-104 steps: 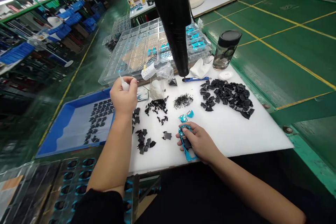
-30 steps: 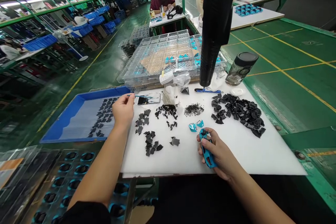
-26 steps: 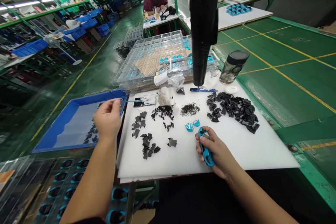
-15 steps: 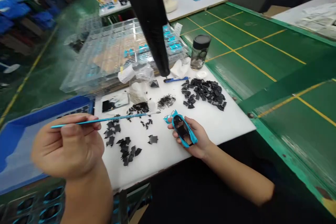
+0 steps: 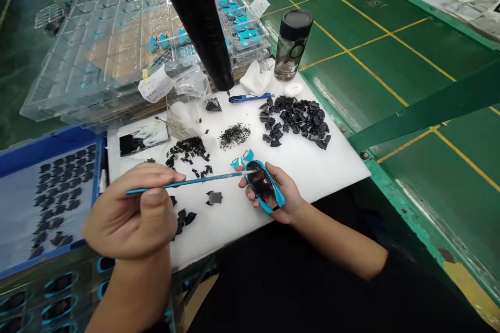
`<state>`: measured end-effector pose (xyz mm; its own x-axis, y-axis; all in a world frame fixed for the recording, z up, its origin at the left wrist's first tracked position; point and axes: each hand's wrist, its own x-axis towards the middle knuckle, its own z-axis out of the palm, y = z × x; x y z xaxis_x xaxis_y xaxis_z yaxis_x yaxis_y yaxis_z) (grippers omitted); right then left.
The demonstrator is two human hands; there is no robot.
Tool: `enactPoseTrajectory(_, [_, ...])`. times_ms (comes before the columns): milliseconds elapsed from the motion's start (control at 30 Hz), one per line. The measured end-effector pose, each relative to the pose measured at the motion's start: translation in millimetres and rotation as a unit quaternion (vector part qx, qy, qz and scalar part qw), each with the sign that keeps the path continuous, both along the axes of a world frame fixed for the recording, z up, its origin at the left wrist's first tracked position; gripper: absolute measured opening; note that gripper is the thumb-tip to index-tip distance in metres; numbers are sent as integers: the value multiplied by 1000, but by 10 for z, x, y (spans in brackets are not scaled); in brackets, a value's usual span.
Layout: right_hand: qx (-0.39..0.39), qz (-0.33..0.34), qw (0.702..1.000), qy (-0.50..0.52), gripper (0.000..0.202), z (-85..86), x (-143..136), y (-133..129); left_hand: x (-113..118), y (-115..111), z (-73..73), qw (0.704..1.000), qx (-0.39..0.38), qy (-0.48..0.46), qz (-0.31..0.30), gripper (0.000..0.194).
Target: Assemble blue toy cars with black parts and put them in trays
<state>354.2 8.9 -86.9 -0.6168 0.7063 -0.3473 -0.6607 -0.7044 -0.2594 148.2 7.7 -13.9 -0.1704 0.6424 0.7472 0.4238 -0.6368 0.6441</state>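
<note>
My left hand [image 5: 135,213] pinches a thin blue paintbrush [image 5: 203,180] between thumb and fingers. The brush's pale tip lies at the near-left edge of a small blue toy car body [image 5: 279,196]; whether it touches is hard to tell. My right hand [image 5: 291,195] cradles that car body, its dark open inside facing up. Just beyond it are small blue pieces [image 5: 242,158] on the white board [image 5: 238,223]. A single black part [image 5: 214,197] lies between my hands, and more black parts [image 5: 183,221] sit partly behind my left hand.
A heap of black parts [image 5: 300,119], tiny black bits [image 5: 234,136], a blue pen-like tool [image 5: 250,98] and a dark-lidded bottle [image 5: 292,44] lie beyond. A black pole [image 5: 203,26] hangs over the board. Clear trays [image 5: 128,36] and a blue bin [image 5: 50,140] stand left.
My left hand has moved right with the paintbrush, bringing its tip to the car body. The view has tilted down, showing more of the blue bin's black parts.
</note>
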Motion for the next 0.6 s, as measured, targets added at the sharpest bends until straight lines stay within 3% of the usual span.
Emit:
enactPoseTrajectory(533, [8, 0, 1000, 13, 52, -13, -5, -8, -5, 13, -28, 997, -13, 69, -38, 12])
enactPoseTrajectory(600, [8, 0, 1000, 11, 51, -19, -2, -9, -16, 43, -46, 997, 22, 60, -30, 10])
